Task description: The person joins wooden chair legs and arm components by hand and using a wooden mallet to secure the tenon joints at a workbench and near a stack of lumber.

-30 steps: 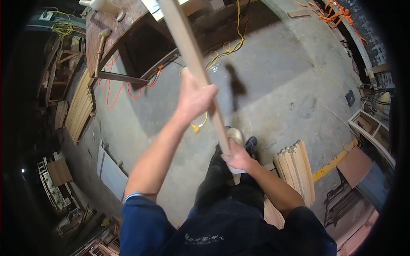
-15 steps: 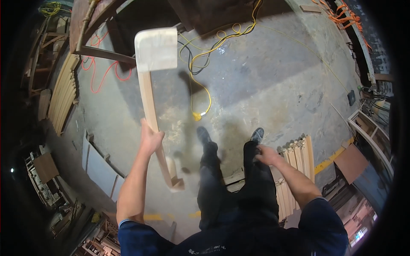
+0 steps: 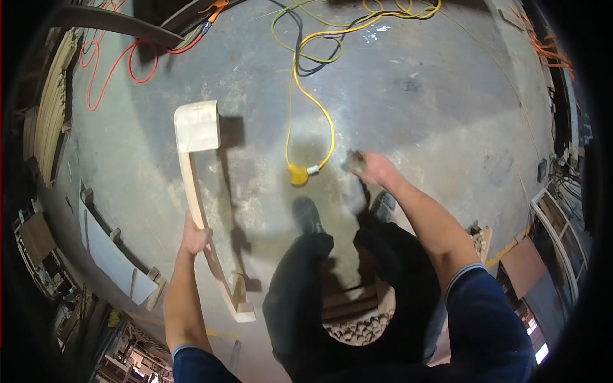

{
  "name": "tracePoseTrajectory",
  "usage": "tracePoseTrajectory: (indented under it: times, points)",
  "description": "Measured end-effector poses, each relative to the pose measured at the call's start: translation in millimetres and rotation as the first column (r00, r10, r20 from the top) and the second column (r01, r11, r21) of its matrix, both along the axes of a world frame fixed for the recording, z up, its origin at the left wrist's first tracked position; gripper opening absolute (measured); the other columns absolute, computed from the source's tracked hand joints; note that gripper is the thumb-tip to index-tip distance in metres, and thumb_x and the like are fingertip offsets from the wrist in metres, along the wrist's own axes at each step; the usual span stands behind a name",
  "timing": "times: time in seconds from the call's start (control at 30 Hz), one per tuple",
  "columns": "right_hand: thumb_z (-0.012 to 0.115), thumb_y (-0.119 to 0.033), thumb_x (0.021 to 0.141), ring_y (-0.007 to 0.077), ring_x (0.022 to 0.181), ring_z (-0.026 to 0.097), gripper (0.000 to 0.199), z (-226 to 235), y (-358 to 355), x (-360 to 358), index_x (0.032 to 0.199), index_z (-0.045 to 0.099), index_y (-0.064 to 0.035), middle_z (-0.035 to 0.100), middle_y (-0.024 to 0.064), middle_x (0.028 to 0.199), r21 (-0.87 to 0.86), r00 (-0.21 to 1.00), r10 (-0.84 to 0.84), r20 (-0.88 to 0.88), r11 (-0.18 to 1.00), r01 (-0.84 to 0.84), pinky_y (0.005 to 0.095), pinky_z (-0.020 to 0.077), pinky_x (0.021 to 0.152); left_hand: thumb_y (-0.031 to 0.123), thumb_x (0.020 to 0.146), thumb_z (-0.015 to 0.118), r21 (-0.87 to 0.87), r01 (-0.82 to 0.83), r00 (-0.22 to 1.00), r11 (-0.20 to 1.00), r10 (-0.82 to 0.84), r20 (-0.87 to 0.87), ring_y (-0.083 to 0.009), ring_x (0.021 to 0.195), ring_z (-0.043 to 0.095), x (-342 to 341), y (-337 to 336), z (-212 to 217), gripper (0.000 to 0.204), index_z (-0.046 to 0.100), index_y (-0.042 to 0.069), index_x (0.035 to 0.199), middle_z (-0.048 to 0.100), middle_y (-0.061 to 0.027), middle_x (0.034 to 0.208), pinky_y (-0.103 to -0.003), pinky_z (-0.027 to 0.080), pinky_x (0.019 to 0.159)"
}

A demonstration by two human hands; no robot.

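Note:
My left hand [image 3: 195, 236] is closed round the middle of a long, slightly curved wooden frame piece [image 3: 195, 186]. At its far end is a broad pale panel [image 3: 198, 127] with rounded corners; a short block [image 3: 240, 300] sits at the near end. The piece is tilted over the floor and casts a shadow to its right. My right hand [image 3: 372, 169] is stretched forward above my right shoe, its fingers curled at a small dark thing, blurred by motion. What that thing is, I cannot make out.
A yellow cord with a yellow connector [image 3: 298, 174] lies on the concrete floor in front of my shoes. A red hose [image 3: 131, 64] loops at far left. Curved wooden strips [image 3: 57, 96] and a pale panel [image 3: 115, 239] stand left. Stacked wood ends [image 3: 364, 329] show behind my legs.
My left hand has moved left and lowered the wooden piece. My right hand has left my leg and reached forward. My knees are more bent, and the view has shifted.

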State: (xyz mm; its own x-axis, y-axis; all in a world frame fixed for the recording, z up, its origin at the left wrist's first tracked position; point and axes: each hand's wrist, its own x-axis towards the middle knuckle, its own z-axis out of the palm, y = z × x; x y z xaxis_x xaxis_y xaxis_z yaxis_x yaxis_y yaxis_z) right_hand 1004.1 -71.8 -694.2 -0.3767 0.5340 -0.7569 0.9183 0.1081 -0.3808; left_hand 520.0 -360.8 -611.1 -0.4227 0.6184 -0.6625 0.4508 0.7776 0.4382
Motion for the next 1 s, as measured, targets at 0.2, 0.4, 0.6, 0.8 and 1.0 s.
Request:
tracePoseTrajectory:
  times: [0.2,0.4,0.6,0.8,1.0]
  points:
    - [0.067,-0.058,0.09,0.0409,0.119,0.063,0.077,-109,72,-142,0.137,0.054,0.0017,0.059,0.0266,0.133,0.176,0.996,0.065,0.056,0.982,-0.074,0.0484,0.0537,0.1,0.0,0.07,0.069,-0.084,-0.163,0.963,0.983,0.177,0.205,-0.0208,0.092,0.06,-13,8,-30,0.062,0.047,-0.002,0.128,0.057,-0.0086,0.101,-0.035,0.054,0.081]
    - [0.069,-0.052,0.089,0.0394,0.116,0.066,0.076,-162,103,-191,0.135,0.053,0.0059,0.061,0.0248,0.133,0.35,0.983,0.004,0.185,0.934,-0.07,0.0462,0.0553,0.098,0.001,0.076,0.067,-0.02,-0.394,0.916,0.919,0.395,0.07,-0.0141,0.08,0.058,-19,-8,-30,0.044,0.052,0.001,0.117,0.059,-0.0046,0.091,-0.031,0.051,0.071]
    - [0.061,-0.044,0.088,0.0394,0.115,0.067,0.052,-175,121,-196,0.112,0.074,-0.0005,0.07,0.0232,0.123,0.259,0.998,-0.053,0.046,0.965,0.039,0.0445,0.054,0.099,0.002,0.077,0.069,0.149,-0.401,0.913,0.904,0.407,-0.01,-0.0131,0.079,0.059,-29,-25,-43,0.038,0.059,0.0,0.114,0.063,-0.004,0.091,-0.03,0.051,0.072]
    - [0.06,-0.024,0.089,0.0372,0.116,0.068,0.032,-167,113,-212,0.107,0.077,-0.0029,0.072,0.0212,0.121,0.258,0.994,0.09,0.068,0.961,-0.105,0.0443,0.0549,0.098,0.003,0.076,0.069,0.166,-0.346,0.93,0.923,0.361,-0.068,-0.015,0.08,0.06,-22,-11,-34,0.037,0.062,0.0,0.112,0.064,-0.0042,0.089,-0.031,0.052,0.072]
    - [0.063,-0.02,0.08,0.0375,0.106,0.07,0.026,-191,169,-157,0.095,0.08,-0.0076,0.075,0.0192,0.109,0.328,0.919,0.391,0.044,0.864,-0.383,0.0443,0.0577,0.09,0.006,0.074,0.067,0.25,-0.274,0.953,0.929,0.298,-0.061,-0.017,0.077,0.061,-32,-35,-52,0.036,0.061,0.0,0.109,0.064,-0.0065,0.088,-0.032,0.052,0.07]
